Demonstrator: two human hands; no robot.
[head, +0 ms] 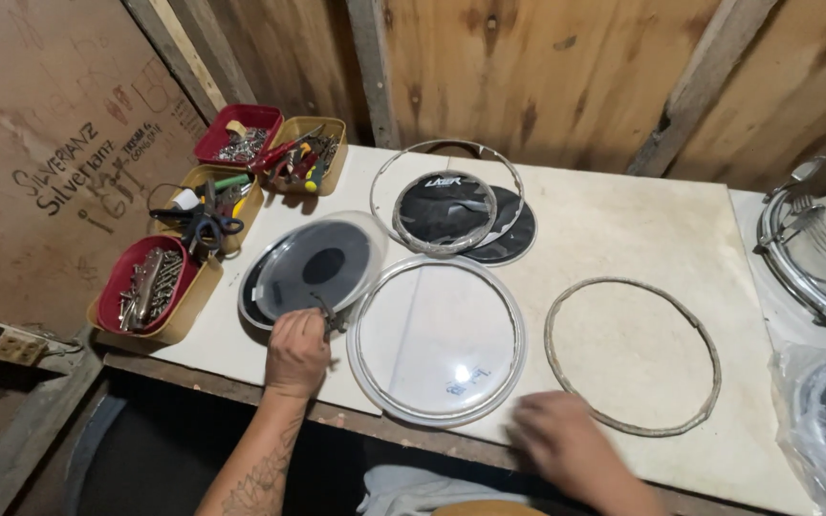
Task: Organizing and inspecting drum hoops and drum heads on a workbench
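Note:
My left hand (296, 352) is closed around a small dark metal tool (329, 313) at the left rim of a large clear drumhead (437, 339) lying flat near the table's front edge. My right hand (566, 441), blurred, rests on the table just right of that drumhead's lower rim, holding nothing that I can see. A drumhead with a black centre dot (313, 268) lies to the upper left of my left hand. A bare metal hoop (633, 355) lies on the table to the right.
Smaller black drumheads inside a metal hoop (446, 210) lie at the back. Trays of screws and hand tools (150, 287) stand along the left. A chrome drum shell (815, 248) sits at the right edge. Wooden walls enclose the white tabletop (614, 229).

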